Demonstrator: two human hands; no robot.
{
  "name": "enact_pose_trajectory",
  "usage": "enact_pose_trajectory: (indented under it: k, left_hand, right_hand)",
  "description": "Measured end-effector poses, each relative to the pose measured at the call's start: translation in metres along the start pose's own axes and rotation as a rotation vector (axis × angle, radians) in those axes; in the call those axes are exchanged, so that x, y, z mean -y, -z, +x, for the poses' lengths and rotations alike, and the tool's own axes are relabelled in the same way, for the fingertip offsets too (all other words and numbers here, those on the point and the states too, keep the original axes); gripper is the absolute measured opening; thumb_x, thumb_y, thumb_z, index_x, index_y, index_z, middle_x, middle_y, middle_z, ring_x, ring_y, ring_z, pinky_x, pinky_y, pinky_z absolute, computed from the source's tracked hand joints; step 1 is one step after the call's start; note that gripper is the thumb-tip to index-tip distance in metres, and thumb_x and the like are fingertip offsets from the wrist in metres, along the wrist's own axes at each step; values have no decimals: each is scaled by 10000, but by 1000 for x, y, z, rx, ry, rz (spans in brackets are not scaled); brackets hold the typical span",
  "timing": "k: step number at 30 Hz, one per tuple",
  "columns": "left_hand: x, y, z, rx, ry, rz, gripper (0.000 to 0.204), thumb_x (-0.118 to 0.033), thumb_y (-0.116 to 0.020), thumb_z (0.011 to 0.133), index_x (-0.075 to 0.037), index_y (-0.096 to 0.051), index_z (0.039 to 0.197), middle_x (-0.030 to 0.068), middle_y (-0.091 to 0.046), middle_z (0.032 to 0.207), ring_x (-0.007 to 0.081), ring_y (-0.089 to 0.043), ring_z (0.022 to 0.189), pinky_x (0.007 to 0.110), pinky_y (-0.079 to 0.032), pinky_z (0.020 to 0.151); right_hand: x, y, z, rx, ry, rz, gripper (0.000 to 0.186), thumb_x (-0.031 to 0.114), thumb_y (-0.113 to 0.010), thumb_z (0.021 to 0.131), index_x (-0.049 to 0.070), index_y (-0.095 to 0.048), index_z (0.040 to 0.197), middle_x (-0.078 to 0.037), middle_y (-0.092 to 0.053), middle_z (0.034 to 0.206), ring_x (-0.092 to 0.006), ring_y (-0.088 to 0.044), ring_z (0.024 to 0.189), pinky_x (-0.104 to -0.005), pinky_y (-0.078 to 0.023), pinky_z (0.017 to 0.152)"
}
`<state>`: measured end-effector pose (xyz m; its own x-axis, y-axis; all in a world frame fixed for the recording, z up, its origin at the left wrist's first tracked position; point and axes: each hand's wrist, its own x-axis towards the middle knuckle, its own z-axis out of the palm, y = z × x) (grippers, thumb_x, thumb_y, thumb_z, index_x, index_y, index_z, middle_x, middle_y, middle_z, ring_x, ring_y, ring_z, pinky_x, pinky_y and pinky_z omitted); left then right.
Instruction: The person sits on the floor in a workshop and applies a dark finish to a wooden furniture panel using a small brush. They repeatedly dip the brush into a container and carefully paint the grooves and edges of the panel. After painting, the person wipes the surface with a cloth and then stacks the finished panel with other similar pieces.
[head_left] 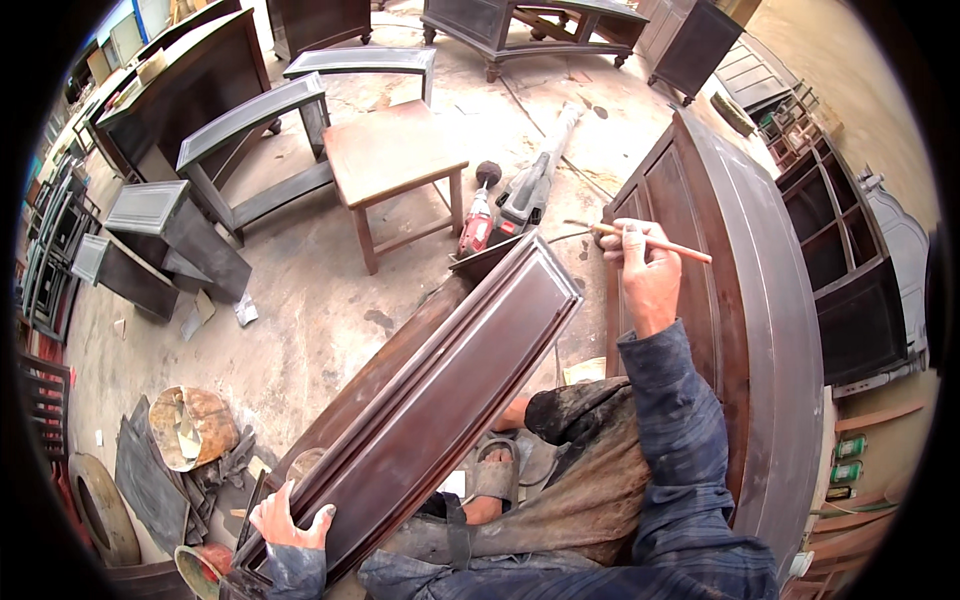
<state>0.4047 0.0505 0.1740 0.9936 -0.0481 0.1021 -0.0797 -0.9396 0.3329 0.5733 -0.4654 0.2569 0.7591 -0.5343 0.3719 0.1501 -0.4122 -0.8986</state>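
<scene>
A long dark-brown wooden panel (455,370) with a moulded border slants across the middle, from near my lap up to the far end. My left hand (292,518) grips its near left edge, thumb over the face and fingers at the side. Raised beyond the panel's far right corner, my right hand (645,265) is closed round a thin brush (685,250) with a pale wooden handle. The brush lies nearly level, its dark tip pointing left and apart from the panel. Part of the panel's underside is hidden.
Right of me stands a large dark cabinet (770,310). Ahead are a brown stool (395,145), a red power tool (477,225) and a grey-black power tool (530,190). A stained bucket (190,428) and a tyre (103,510) sit lower left. Dark furniture pieces surround the floor.
</scene>
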Motion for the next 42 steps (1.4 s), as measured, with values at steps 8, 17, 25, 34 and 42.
enact_pose_trajectory:
  k: [8,17,25,34,42]
  left_hand:
    - [12,-11,-4,-33,-11,46,665,-431,-807,726,-36,-613,1225,148,-634,1046,364,-539,996,480,-365,946]
    - [12,-12,-4,-47,-18,46,655,-401,-824,710,-31,-620,1211,144,-638,1039,363,-547,980,479,-372,941]
    - [6,-7,-1,-19,-18,45,670,-433,-813,726,-25,-610,1217,150,-642,1041,364,-552,971,473,-378,930]
    - [11,-13,-4,-26,-11,60,715,-550,-788,741,-14,-625,1185,148,-637,1000,364,-560,958,484,-377,928]
    - [15,-16,-13,-36,-6,73,730,-579,-771,750,-17,-629,1193,144,-648,1014,353,-583,966,488,-381,933]
  right_hand:
    - [-6,-1,-11,38,-73,-27,150,126,-576,1000,-6,-618,944,-88,-716,785,-121,-685,692,-260,-550,632]
    - [-6,-10,-20,169,-28,-183,148,121,-559,986,-9,-614,941,-98,-690,724,-159,-682,651,-298,-539,608]
    - [-7,-21,-33,405,365,-411,263,36,-573,839,35,-632,1095,-173,-622,943,-342,-629,904,-415,-525,802]
    - [-28,-45,-77,747,600,-839,482,81,-635,804,-1,-566,1273,-92,-562,980,-261,-577,927,-377,-485,797]
    - [-10,-54,-105,831,683,-779,436,114,-614,830,28,-570,1255,-65,-600,922,-220,-622,854,-362,-464,749]
